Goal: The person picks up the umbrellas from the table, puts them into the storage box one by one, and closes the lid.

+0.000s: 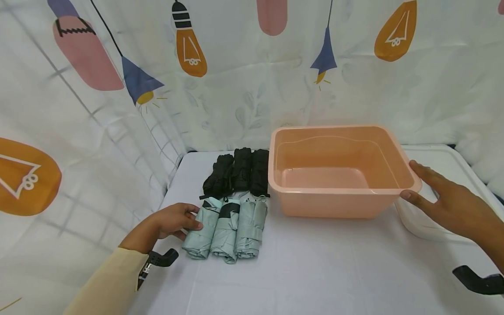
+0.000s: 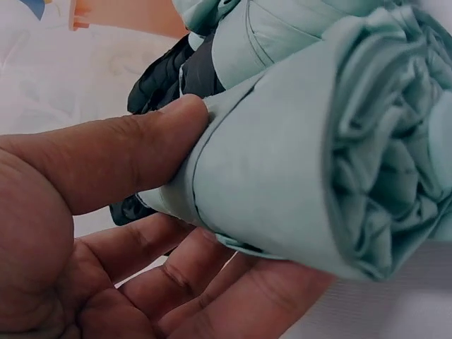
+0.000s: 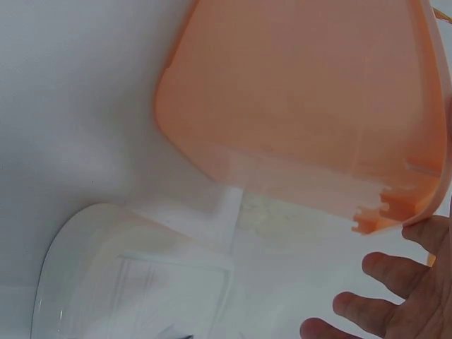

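Three pale green folded umbrellas lie side by side on the table. My left hand [image 1: 175, 222] grips the leftmost green folded umbrella [image 1: 202, 236], thumb on top and fingers beneath it. In the left wrist view its gathered pleats [image 2: 381, 191] face the camera. Behind the green row lie three black rolled bundles [image 1: 242, 170], likewise side by side. To their right stands a peach plastic tub [image 1: 327, 203] with nothing inside. My right hand [image 1: 453, 205] touches the tub's right rim near the front corner, its fingers spread and fairly straight in the right wrist view.
A white lid-like tray [image 1: 427, 225] lies flat on the right, partly behind the tub and right hand. Printed curtains [image 1: 236, 100] hang along the back and left sides of the white-covered table [image 1: 307, 267].
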`<action>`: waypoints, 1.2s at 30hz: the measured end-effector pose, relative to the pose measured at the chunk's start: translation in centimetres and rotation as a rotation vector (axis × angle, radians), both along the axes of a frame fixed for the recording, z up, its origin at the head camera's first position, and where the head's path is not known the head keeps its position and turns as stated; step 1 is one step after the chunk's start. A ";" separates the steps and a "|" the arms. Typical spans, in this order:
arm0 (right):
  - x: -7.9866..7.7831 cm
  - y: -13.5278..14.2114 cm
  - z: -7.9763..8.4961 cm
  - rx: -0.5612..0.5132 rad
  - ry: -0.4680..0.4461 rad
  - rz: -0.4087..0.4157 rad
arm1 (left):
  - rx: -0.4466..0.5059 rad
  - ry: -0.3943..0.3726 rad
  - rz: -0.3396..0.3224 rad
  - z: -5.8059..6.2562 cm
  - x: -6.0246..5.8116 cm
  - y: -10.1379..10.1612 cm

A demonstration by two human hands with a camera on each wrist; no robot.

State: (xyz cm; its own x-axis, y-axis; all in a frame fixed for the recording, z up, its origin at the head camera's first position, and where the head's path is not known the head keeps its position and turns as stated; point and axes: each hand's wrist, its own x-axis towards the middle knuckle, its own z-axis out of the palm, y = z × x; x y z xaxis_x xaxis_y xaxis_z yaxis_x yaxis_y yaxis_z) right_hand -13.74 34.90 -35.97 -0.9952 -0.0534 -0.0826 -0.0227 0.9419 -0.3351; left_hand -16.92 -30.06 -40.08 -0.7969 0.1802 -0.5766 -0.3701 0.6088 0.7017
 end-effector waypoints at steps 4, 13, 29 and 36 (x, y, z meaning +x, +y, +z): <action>0.0 -0.1 0.1 -0.003 -0.002 -0.003 | 0.037 -0.001 0.012 0.2 -0.2 -0.3; 0.0 0.1 0.5 -0.002 -0.041 0.005 | 0.155 -0.009 0.010 0.5 -0.8 -0.9; 0.0 0.1 0.2 -0.008 -0.008 0.021 | 0.227 0.016 -0.012 2.0 -1.2 -0.5; -0.1 0.2 0.3 -0.005 -0.032 0.021 | 0.297 0.039 -0.032 2.9 -1.1 -0.5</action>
State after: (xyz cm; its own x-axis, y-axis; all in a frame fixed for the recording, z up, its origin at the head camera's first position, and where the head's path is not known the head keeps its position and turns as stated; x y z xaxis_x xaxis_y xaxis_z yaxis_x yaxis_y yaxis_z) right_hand -13.81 35.10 -35.70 -0.9907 -0.0747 -0.1139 -0.0317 0.9398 -0.3404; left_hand -17.97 -30.52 -37.22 -0.8083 0.3620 -0.4643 -0.3235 0.3860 0.8640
